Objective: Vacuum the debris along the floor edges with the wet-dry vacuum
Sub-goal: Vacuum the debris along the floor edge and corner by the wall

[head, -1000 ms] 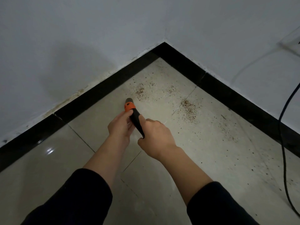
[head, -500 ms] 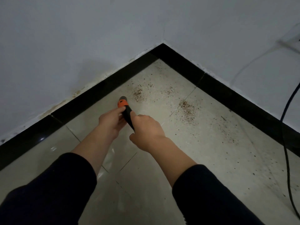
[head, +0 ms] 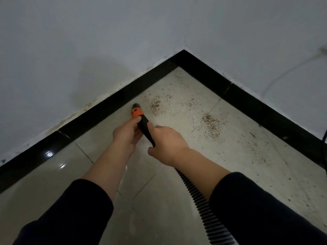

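Note:
Both hands hold the vacuum nozzle, a black tube with an orange collar near its tip. My left hand grips it just below the collar. My right hand grips it further back, where the ribbed black hose runs down under my right forearm. The nozzle tip points at the floor close to the black skirting on the left wall. A patch of brown debris lies just right of the tip. A second patch of debris lies further right, with specks scattered along the right edge.
Two white walls meet in a corner straight ahead, with black skirting along both. The floor is pale tile with grout lines. A thin white cable runs along the right wall, and a black cord shows at the right edge.
The nozzle and both hands stay near the left skirting, beside the first debris patch. The view has shifted so the hose now shows under my right forearm.

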`<state>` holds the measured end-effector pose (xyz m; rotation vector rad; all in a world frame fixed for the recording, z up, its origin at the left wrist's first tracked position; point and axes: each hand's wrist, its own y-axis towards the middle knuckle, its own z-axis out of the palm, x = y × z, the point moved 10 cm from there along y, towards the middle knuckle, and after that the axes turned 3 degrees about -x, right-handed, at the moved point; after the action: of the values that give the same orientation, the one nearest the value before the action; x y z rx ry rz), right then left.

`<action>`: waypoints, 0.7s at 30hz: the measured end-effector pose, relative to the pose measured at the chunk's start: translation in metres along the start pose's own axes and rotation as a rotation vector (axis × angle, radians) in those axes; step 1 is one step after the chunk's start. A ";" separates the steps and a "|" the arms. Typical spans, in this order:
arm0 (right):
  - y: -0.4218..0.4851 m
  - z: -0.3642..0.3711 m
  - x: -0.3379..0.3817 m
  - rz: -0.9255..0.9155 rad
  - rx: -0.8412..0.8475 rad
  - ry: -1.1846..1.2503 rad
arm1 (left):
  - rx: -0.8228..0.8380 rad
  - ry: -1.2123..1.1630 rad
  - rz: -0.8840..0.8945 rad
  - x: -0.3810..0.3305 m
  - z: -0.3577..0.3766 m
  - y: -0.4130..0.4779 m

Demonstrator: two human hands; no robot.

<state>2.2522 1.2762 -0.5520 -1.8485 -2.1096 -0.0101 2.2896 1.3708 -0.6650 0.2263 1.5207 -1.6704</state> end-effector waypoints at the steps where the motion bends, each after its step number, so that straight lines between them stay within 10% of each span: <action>1: 0.002 0.001 0.002 -0.002 -0.005 -0.003 | -0.002 -0.011 -0.003 -0.001 -0.002 0.001; 21: -0.003 0.002 -0.007 0.065 -0.002 0.040 | 0.047 -0.034 -0.024 0.003 0.006 -0.003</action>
<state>2.2494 1.2693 -0.5552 -1.9013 -2.0224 -0.0331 2.2879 1.3639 -0.6633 0.2044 1.4659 -1.7220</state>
